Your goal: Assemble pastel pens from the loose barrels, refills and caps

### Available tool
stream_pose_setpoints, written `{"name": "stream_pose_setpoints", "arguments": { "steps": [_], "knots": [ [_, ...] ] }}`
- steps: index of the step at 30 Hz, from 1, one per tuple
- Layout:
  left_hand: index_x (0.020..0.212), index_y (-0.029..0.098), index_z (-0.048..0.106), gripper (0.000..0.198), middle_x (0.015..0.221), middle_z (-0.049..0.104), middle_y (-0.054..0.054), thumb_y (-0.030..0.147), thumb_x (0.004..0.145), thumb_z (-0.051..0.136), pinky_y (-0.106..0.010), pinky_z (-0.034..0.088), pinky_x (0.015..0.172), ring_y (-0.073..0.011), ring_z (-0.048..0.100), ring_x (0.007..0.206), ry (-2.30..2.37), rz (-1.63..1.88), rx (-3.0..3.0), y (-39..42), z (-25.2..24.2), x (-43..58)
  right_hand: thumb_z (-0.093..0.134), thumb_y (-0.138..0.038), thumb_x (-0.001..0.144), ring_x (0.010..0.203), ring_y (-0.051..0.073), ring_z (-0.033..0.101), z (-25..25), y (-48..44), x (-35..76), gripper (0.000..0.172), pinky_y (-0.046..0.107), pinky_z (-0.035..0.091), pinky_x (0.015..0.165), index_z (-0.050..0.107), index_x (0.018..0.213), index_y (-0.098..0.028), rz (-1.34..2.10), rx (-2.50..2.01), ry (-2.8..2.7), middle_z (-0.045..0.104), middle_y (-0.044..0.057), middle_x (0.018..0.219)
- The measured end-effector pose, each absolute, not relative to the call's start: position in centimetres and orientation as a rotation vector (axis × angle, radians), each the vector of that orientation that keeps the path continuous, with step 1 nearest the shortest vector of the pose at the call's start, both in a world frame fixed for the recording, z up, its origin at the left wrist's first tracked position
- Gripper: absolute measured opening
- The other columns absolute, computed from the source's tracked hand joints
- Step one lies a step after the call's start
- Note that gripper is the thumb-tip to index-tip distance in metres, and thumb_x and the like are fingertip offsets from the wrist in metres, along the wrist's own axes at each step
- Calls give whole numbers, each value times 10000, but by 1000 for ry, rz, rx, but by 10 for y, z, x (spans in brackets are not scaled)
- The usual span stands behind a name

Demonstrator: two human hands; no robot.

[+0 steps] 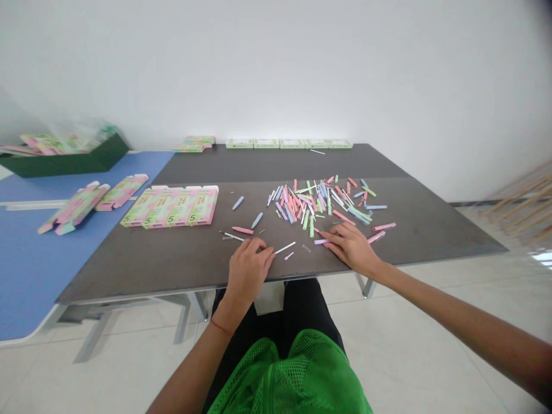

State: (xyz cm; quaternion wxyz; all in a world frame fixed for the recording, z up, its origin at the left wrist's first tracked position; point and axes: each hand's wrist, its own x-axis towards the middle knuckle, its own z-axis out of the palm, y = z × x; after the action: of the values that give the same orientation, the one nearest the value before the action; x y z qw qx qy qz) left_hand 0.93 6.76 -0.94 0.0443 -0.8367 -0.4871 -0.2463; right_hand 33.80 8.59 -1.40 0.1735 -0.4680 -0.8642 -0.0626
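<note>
1. My hands are staying well apart: my left hand [248,271] is curling down at the near table edge, and I cannot tell whether its fingers are pinching anything. My right hand [351,248] is lying open, empty as far as I can see.
2. A white plastic stick [285,248] is lying just beside my left hand, and a lilac pen part [319,241] is touching my right fingertips.
3. The pastel pen parts [319,201] are heaping up mid-table on the dark grey tabletop [129,267]. They are looking light, stiff and smooth, likely to roll, so I am judging each best taken mid-barrel.
4. A dark green tray [64,161] at upper left is holding flat printed cartons [52,144].
</note>
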Motion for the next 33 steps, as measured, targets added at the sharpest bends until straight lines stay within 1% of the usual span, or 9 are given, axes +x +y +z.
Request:
{"name": "stream_pose_setpoints", "arguments": {
  "steps": [2, 5, 12, 17, 22, 27, 31, 32, 33],
  "knots": [
    [903, 235, 762, 180, 941, 672, -38, 253, 1015, 622, -329, 465, 744, -209, 579, 874, -1477, -708, -2560, 72, -10, 8, 529, -363, 1058, 1023, 301, 597, -15, 84, 339, 377, 450, 486, 913, 712, 1325, -169, -167, -1331, -2410, 694, 146, 1091],
    [875, 229, 757, 213, 931, 671, -37, 258, 1025, 608, -325, 458, 722, -205, 590, 873, -1474, -694, -2531, 77, -12, 0, 545, -349, 1052, 1028, 300, 615, -18, 80, 340, 333, 457, 503, 914, 736, 1264, -178, -159, -1325, -2343, 693, 143, 1096],
    [869, 206, 760, 195, 1001, 715, -66, 197, 1004, 620, -359, 521, 856, -242, 646, 1036, -1348, -632, -2531, 99, -6, -27, 576, -316, 1031, 1029, 300, 642, -13, 81, 337, 262, 487, 519, 954, 759, 1191, -219, -157, -1280, -2241, 699, 129, 1079],
    [955, 211, 755, 186, 1121, 734, -61, 211, 1027, 584, -360, 550, 858, -227, 663, 1021, -1331, -592, -2577, 114, -1, -41, 564, -244, 1006, 1049, 312, 652, -5, 92, 335, 277, 481, 546, 918, 767, 1193, -228, -137, -1265, -2161, 703, 140, 1115],
    [1034, 223, 737, 166, 1109, 733, -56, 234, 1041, 572, -333, 547, 814, -219, 661, 997, -1246, -500, -2590, 127, -4, -54, 562, -197, 973, 1028, 301, 660, 7, 114, 331, 278, 455, 549, 898, 775, 1151, -214, -109, -1303, -2109, 700, 136, 1109],
    [1145, 230, 708, 190, 1109, 734, -74, 179, 1028, 567, -366, 542, 820, -237, 660, 963, -1129, -512, -2569, 132, -1, -58, 585, -197, 945, 995, 284, 672, 28, 157, 322, 256, 432, 536, 899, 790, 1097, -179, -46, -1316, -1989, 721, 124, 1049],
    [1262, 255, 661, 279, 1134, 735, -75, 148, 1025, 559, -387, 535, 917, -233, 679, 1043, -891, -662, -2606, 110, 17, -34, 620, -221, 909, 881, 254, 679, 47, 208, 315, 243, 398, 546, 814, 796, 1064, -157, 26, -1345, -1852, 741, 129, 1034],
    [1308, 270, 637, 304, 1138, 738, -67, 170, 1034, 553, -380, 536, 920, -219, 686, 1038, -784, -649, -2668, 101, 23, -23, 629, -225, 900, 851, 241, 680, 51, 220, 313, 243, 390, 548, 805, 798, 1059, -154, 52, -1346, -1826, 749, 127, 1031],
    [1320, 280, 629, 300, 1115, 745, -58, 201, 1042, 546, -361, 543, 866, -202, 694, 984, -646, -621, -2746, 91, 28, -11, 638, -231, 893, 829, 230, 683, 54, 232, 312, 244, 381, 549, 798, 799, 1058, -153, 86, -1343, -1816, 756, 123, 1033]
  ]
}}
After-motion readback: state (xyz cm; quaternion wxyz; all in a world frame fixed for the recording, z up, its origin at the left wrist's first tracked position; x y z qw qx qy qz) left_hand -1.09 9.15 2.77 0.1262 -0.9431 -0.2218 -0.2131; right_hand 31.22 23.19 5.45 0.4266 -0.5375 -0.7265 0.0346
